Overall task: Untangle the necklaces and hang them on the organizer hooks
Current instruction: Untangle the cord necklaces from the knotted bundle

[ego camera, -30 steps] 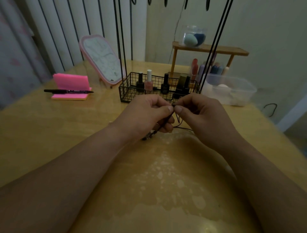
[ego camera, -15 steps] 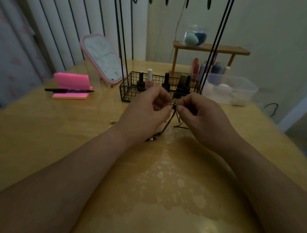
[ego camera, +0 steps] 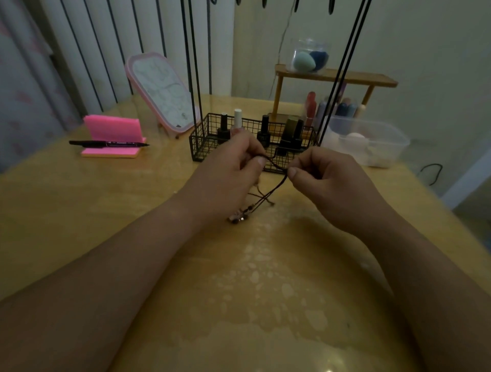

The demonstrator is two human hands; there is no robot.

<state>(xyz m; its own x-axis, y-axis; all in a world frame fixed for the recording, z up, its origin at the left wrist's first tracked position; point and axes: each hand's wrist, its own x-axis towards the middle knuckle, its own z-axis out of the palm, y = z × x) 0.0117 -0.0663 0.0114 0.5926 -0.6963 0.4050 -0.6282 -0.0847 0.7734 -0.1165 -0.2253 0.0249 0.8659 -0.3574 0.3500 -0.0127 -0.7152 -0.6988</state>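
A dark cord necklace (ego camera: 273,186) stretches between my two hands above the wooden table (ego camera: 79,212). My left hand (ego camera: 231,172) pinches one part of the cord between thumb and fingers. My right hand (ego camera: 326,180) pinches another part a short way to the right. The cords cross below my hands, and the beaded end (ego camera: 239,216) lies on the table. Behind my hands stands the black wire organizer (ego camera: 202,143), its thin rods (ego camera: 191,66) rising out of the top of the frame, where dark hook tips (ego camera: 265,2) just show.
Nail polish bottles (ego camera: 237,123) stand in the organizer's basket. A pink-framed mirror (ego camera: 162,93) and pink sticky notes (ego camera: 114,132) with a black pen (ego camera: 109,144) sit at left. A clear plastic box (ego camera: 372,140) and a small wooden shelf (ego camera: 334,77) stand at back right.
My hands have risen and drawn apart, pulling the cord out between them. The beaded end has slid slightly along the table.
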